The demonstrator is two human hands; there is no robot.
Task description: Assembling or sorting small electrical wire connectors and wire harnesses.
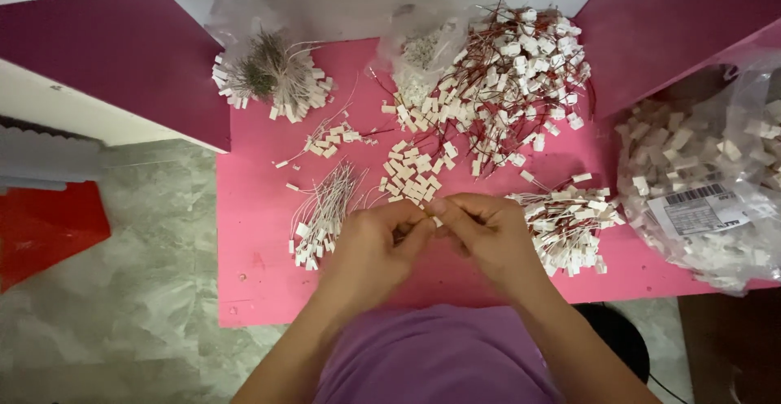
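My left hand [376,245] and my right hand [488,237] meet over the near middle of the pink table [252,233]. Their fingertips pinch one small white connector piece [438,221] between them; a thin wire may be there too, but I cannot tell. Just beyond my fingers lies a small heap of loose white connector housings [415,172]. A bunch of white wires with connectors [321,217] lies to the left of my left hand. Another bunch of wired white connectors [569,225] lies to the right of my right hand.
A big tangle of red-wired white connectors [508,74] fills the far middle. A bundle of grey wires with connectors [272,74] sits at the far left. A clear plastic bag of white parts [700,184] rests at the right. A red object [45,225] is on the floor at left.
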